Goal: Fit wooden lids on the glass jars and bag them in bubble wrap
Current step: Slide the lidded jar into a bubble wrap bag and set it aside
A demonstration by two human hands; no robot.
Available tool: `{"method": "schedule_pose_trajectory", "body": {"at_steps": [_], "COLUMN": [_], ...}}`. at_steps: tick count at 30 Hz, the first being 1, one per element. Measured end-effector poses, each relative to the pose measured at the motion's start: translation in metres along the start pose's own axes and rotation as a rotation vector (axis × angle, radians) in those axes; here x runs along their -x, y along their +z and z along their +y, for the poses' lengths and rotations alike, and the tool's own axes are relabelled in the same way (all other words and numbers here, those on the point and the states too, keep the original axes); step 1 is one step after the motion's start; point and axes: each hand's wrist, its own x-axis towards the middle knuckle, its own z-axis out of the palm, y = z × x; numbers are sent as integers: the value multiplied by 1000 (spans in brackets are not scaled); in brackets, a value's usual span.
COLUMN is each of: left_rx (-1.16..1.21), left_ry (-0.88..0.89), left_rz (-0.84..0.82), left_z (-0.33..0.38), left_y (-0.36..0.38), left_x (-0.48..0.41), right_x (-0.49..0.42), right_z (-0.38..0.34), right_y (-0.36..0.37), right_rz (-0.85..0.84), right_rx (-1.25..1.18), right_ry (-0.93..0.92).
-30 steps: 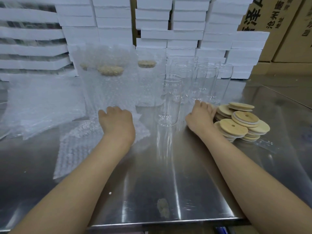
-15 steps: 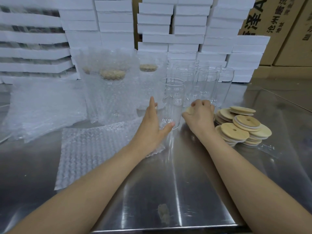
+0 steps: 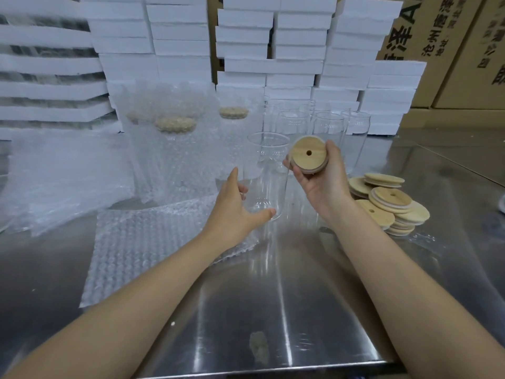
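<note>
Under both grips, steel surface [image 3: 273, 310], with a bubble wrap sheet [image 3: 142, 247] flat beneath the left grip [image 3: 235, 212], which curls round the glass jar [image 3: 266, 165] low down, thumb in front. Right grip [image 3: 325, 184] pinches a wooden lid [image 3: 307, 154] by its rim, tilted, just right of the jar's open mouth. Risk: a lid pressed on askew could jam or tip the jar, and slick glass may slip from so low a hold.

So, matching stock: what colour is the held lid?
The lid is light tan wood; head view.
</note>
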Motion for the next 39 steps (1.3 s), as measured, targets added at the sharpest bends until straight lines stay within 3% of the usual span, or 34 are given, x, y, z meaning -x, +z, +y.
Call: {"method": "schedule_pose_trajectory", "body": {"at_steps": [5, 7, 12, 18, 25, 31, 33, 37, 39], "left_rx": [-21, -20, -12, 0, 18, -18, -101, -615, -694], "left_ry": [-12, -6, 1, 30, 112, 105, 113, 141, -23], "left_rz": [-3, -11, -22, -49, -132, -148, -157, -62, -49], "left_z": [3, 5, 8, 9, 12, 17, 19, 22, 22], "left_y": [-4, -5, -6, -4, -2, -2, -6, -23, -33], "left_x": [4, 6, 8, 8, 11, 14, 14, 15, 16], "right_x": [1, 4, 18, 25, 29, 29, 29, 25, 21], "right_z": [0, -2, -3, 0, 3, 8, 10, 15, 18], "right_y": [3, 5, 15, 17, 20, 20, 20, 14, 11], "right_rz": [-31, -75, -66, -154, -127, -185, -230, -300, -299], "right_rx": [-162, -124, 432, 596, 907, 940, 938, 957, 987], "right_ry": [-152, -235, -543, -786, -853, -842, -883, -899, -936]}}
